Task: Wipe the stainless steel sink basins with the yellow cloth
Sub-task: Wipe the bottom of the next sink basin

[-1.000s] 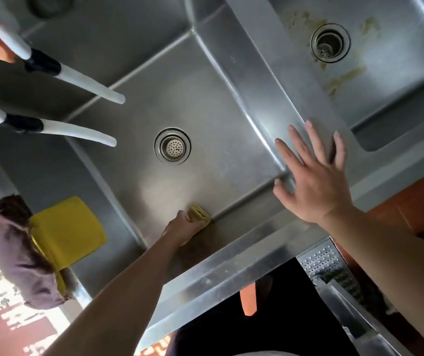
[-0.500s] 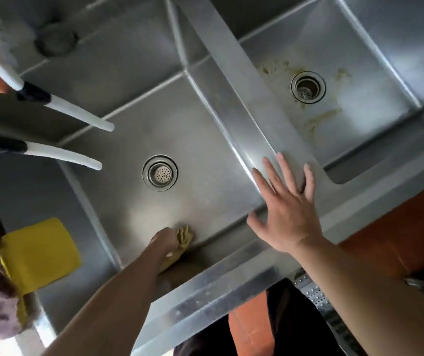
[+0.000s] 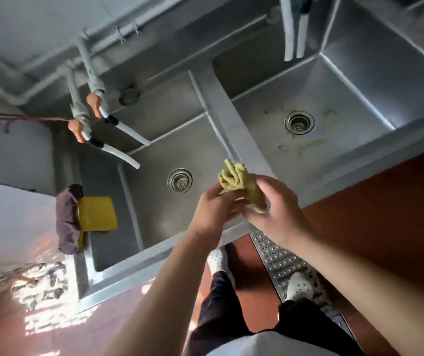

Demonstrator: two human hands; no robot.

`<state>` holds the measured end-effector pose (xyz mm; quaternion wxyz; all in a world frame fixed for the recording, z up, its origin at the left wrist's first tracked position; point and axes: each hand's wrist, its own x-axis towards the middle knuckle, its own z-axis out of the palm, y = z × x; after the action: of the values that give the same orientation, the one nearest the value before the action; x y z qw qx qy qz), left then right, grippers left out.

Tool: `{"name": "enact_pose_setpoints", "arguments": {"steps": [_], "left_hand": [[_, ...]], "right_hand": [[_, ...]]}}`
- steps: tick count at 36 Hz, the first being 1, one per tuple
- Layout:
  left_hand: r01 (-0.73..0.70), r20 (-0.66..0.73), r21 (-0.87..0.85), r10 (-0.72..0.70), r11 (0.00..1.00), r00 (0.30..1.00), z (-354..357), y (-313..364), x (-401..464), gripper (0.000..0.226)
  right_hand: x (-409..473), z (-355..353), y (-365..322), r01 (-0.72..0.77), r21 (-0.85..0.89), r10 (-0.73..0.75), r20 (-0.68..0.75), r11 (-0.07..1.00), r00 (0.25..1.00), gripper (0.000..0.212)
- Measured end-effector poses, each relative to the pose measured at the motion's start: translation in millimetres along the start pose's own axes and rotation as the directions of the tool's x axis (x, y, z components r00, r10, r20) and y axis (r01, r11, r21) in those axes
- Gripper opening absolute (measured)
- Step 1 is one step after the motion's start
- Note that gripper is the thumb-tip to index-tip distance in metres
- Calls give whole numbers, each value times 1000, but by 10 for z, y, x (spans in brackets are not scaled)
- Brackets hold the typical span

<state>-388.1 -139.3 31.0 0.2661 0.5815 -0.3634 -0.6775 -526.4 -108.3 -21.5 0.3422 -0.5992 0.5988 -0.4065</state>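
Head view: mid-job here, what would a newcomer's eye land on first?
First, the crumpled yellow cloth held up between the left hand and right hand, above the front rim of the stainless steel sink. Next, the yellowish-brown stains on the right basin's floor, near its round drain. Then the folded yellow cloth draped over the sink's left edge.
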Motion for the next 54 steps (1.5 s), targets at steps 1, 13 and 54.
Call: {"name": "enact_pose_setpoints", "arguments": {"steps": [1, 13, 54], "left_hand": [[1, 19, -32, 0, 999, 1000, 204, 5, -67, 25], [-567, 348, 508, 448, 648, 823, 1451, 110, -256, 110], [-733, 607, 657, 452, 178, 654, 3338, 1115, 1934, 32]], "right_hand": [[-54, -163, -5, 14, -23, -15, -45, 1000, 999, 54], [-578, -2040, 214, -83, -208, 61, -108, 975, 992, 11], [1639, -3891, 1670, -631, 746, 715, 559, -213, 419, 29]]}}
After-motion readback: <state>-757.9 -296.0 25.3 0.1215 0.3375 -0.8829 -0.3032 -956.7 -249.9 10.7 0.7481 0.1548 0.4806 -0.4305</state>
